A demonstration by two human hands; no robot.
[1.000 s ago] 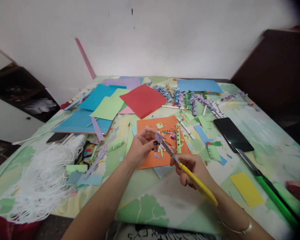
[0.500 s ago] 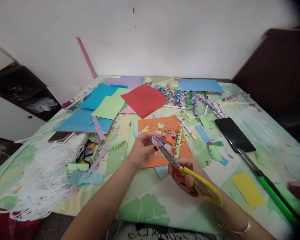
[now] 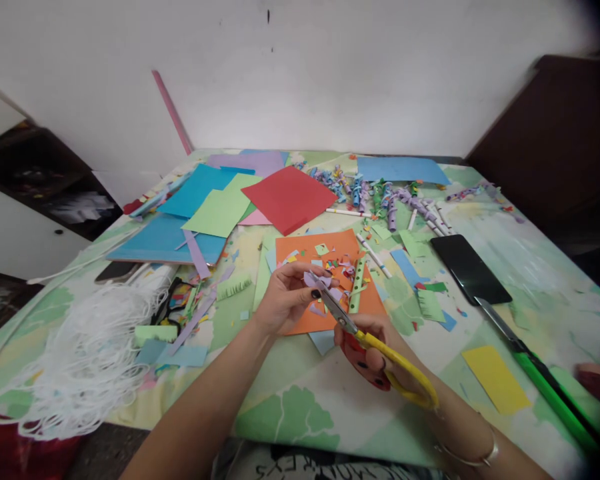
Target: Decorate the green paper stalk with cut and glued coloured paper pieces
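My left hand (image 3: 283, 300) pinches a small lilac paper piece (image 3: 312, 279) above an orange sheet (image 3: 310, 250) strewn with tiny paper scraps. My right hand (image 3: 380, 343) grips scissors (image 3: 375, 343) with yellow and red handles. Their blades point up and left and meet the lilac piece at the fingertips. A pale green punched strip (image 3: 357, 285) lies on the orange sheet just right of the blades.
Coloured sheets lie behind: red (image 3: 289, 197), light green (image 3: 220, 212), blue (image 3: 167, 240). Rolled paper curls (image 3: 380, 197) sit at the back. A black phone (image 3: 469, 270) and a green-handled knife (image 3: 540, 377) lie right, a yellow card (image 3: 495, 378) near them. White cord (image 3: 80, 353) is heaped at left.
The scissor handles have spread apart, showing the red loop under the yellow one. Both hands stayed over the orange sheet, shifting slightly down.
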